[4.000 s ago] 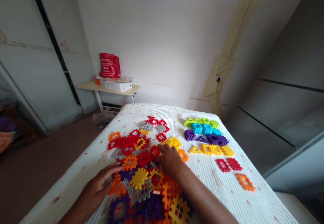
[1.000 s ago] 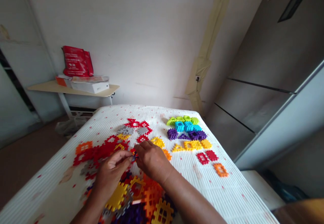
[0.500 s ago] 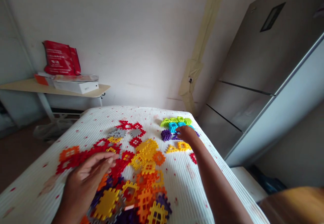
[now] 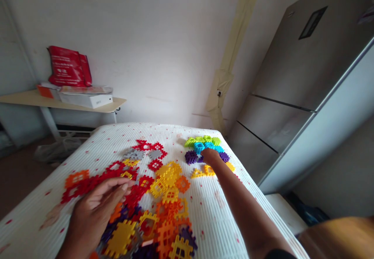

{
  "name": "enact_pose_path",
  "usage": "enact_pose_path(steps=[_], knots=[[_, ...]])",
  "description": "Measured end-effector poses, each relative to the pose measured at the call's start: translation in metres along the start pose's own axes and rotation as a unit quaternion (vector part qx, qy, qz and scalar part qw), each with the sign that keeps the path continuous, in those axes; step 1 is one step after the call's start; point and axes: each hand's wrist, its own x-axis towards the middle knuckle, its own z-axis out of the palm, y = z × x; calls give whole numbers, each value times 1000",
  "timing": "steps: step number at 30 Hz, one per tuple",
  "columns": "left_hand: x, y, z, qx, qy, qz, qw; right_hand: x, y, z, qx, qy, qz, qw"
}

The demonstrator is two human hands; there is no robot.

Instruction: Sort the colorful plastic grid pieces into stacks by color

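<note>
My right hand reaches to the far right of the bed-like surface, over purple toothed plastic building pieces set in a row. Its fingers point down and are mostly hidden, so any piece in them does not show. Just beyond it are stacked blue pieces and a row of light green pieces. Nearer lie yellow pieces. My left hand hovers half curled by the red pieces, thumb and fingertips slightly apart, with nothing visible in it.
A mixed heap with yellow, orange and purple pieces lies close to me. Grey pieces are farther back. A side table at left bears a red bag and a white box. A refrigerator stands at right.
My right hand has shifted slightly left and lower among the purple pieces, uncovering purple and blue ones to its right. My left hand stays nearly still. The view has turned slightly.
</note>
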Motion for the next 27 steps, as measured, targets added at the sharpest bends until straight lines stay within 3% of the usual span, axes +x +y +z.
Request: enact_pose_path(steps=[10,27], knots=[[4,-6,0,10,0,-3,1000,8,-2,12,-10,-15,-1,1000],[3,-3,1,-13,15,-16,1000,14,-4,15,-18,-33,-18,999]])
